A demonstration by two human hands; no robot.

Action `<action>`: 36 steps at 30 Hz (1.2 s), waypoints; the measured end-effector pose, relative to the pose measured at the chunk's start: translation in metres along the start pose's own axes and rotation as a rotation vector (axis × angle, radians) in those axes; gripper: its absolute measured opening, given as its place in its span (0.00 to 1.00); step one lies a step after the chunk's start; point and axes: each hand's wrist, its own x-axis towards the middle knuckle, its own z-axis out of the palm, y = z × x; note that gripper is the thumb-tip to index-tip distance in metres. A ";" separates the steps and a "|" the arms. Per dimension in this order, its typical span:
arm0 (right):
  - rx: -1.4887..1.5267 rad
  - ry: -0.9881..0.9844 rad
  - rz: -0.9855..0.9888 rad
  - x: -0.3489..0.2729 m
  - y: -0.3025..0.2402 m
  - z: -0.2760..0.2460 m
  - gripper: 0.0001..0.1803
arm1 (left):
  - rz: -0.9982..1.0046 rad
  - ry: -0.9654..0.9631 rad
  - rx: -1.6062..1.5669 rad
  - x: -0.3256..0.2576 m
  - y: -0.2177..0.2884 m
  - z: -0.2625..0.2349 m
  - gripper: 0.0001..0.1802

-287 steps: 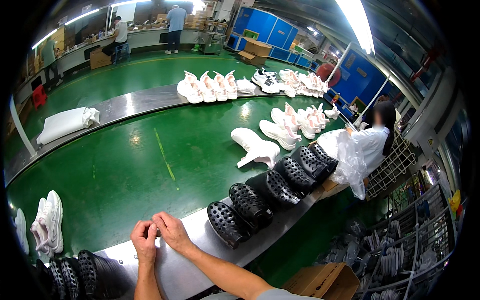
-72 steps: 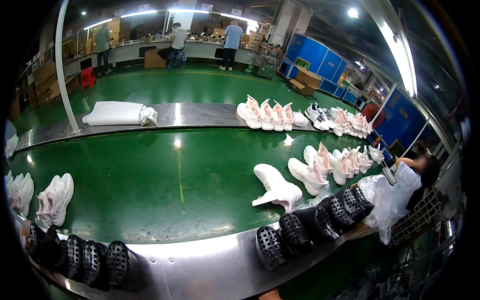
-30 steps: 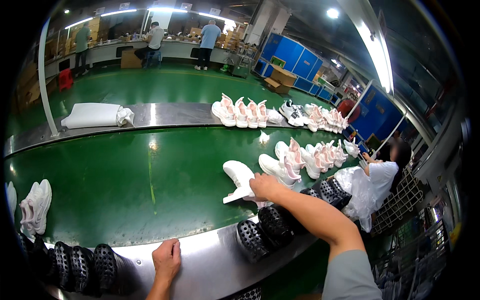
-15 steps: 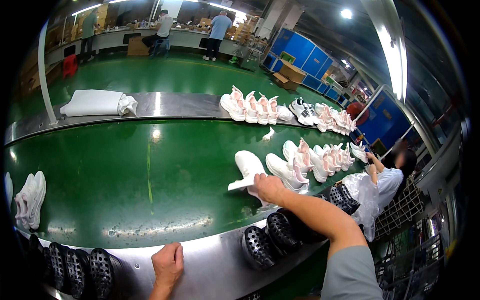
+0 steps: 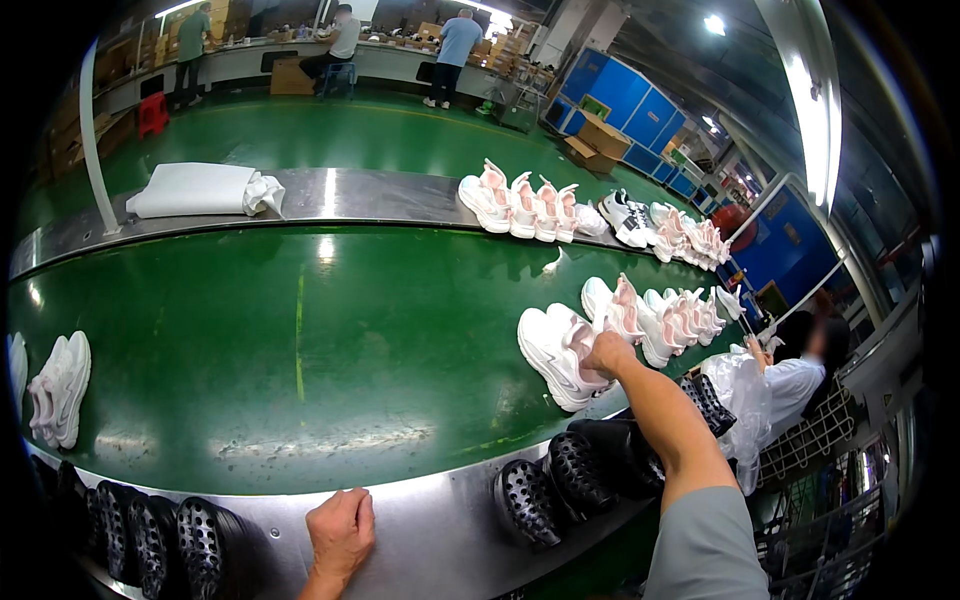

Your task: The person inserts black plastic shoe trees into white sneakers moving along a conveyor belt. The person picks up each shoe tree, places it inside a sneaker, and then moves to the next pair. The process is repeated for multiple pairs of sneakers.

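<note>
My right hand (image 5: 608, 352) reaches out over the green conveyor belt (image 5: 300, 350) and grips the heel end of a white sneaker (image 5: 553, 355), which lies on the belt with its toe toward me. More white and pink sneakers (image 5: 660, 320) stand just to its right. My left hand (image 5: 340, 530) rests with curled fingers on the steel rail (image 5: 430, 520) at the belt's near edge, holding nothing. Black perforated shoes (image 5: 555, 485) sit on the rail below my right forearm.
More black perforated shoes (image 5: 150, 535) line the rail at lower left. A white sneaker pair (image 5: 60, 385) lies at the belt's left. Sneakers (image 5: 525, 205) and a white bundle (image 5: 205, 190) sit on the far rail. A seated person (image 5: 790, 375) works at right.
The white sneaker under my right hand has been turned and set flat on the belt. My right arm stretched a little farther right. My left hand stayed on the rail.
</note>
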 end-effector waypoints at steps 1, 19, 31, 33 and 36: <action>-0.022 -0.092 0.061 0.005 0.003 -0.002 0.41 | 0.004 0.000 0.002 0.000 0.000 0.001 0.03; 0.418 0.053 -0.275 -0.036 -0.139 -0.041 0.25 | 0.043 0.040 0.007 -0.004 -0.003 0.004 0.02; 0.291 0.383 -0.613 -0.184 -0.155 -0.126 0.20 | -0.009 0.034 -0.054 -0.005 0.000 -0.001 0.03; 0.287 0.428 -0.615 -0.232 -0.122 -0.138 0.18 | 0.016 0.040 -0.059 -0.005 0.001 0.001 0.03; 0.298 0.435 -0.526 -0.293 -0.090 -0.128 0.17 | 0.013 0.036 -0.052 -0.004 0.002 -0.002 0.03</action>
